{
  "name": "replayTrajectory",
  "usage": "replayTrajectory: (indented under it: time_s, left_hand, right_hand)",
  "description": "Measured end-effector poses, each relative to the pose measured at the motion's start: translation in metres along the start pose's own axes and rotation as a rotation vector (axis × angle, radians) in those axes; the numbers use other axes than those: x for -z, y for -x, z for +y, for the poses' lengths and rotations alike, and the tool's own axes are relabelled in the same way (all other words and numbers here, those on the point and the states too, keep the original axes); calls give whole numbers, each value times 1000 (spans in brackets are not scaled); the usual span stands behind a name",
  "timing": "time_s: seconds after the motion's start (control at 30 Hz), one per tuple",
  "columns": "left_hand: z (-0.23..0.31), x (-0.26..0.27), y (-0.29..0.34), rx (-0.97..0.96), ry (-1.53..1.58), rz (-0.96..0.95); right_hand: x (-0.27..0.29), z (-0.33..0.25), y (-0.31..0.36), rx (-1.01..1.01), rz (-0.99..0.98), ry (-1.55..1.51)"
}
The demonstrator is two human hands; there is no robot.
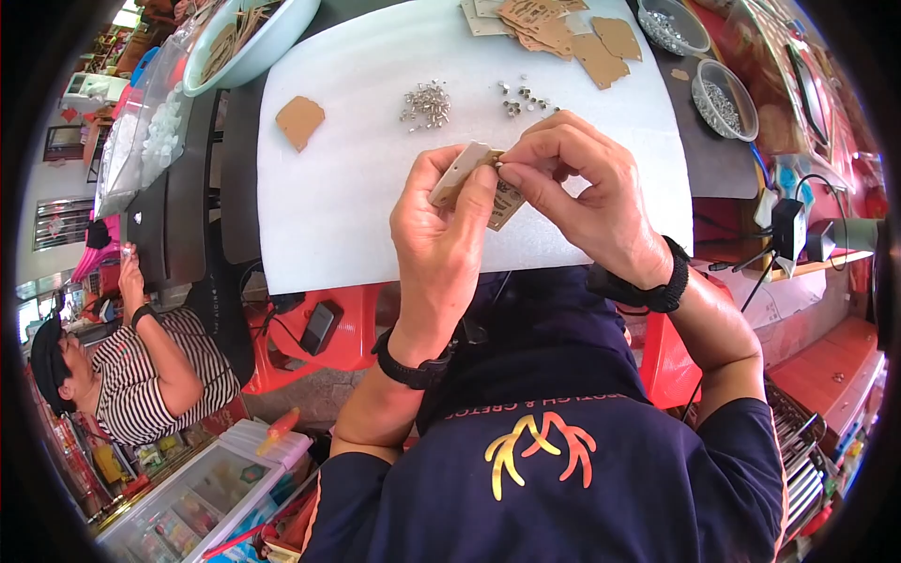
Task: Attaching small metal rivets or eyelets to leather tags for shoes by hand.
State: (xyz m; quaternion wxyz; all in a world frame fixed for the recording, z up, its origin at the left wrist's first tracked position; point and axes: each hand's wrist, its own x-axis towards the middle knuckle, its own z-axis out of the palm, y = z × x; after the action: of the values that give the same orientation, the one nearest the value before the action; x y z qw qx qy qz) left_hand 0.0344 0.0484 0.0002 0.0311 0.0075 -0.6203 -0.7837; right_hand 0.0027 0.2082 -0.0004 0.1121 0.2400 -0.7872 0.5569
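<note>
My left hand grips a brown cardboard tag and a pale, whitish piece set at an angle to it, thumb on top. Printed marks and small holes show on the tag. My right hand is closed in a pinch at the tag's upper edge, with a tiny metal stud at its fingertips, partly hidden. Just beyond, on the white foam sheet, lie a heap of small silver studs and a looser scatter of little metal caps.
A single brown tag lies at left, a pile of tags at the far right. Bowls of metal bits stand right; a pale basin stands far left. Another person sits left, near a red stool.
</note>
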Motion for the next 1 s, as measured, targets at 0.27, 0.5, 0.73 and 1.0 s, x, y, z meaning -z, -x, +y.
replayTrajectory:
  time_s: [0.27,0.5,0.73,1.0]
  left_hand:
    - [-2,-1,2,-22,-50,-14]
    - [-2,0,4,-122,-138,-11]
    - [0,2,6,-367,-285,-44]
    - [1,-1,8,-462,-389,-38]
  right_hand:
    - [0,3,0,-31,-5,-29]
    - [-6,3,3,-22,22,-117]
    - [-12,4,11,-48,41,-368]
    - [-15,7,13,-99,58,-537]
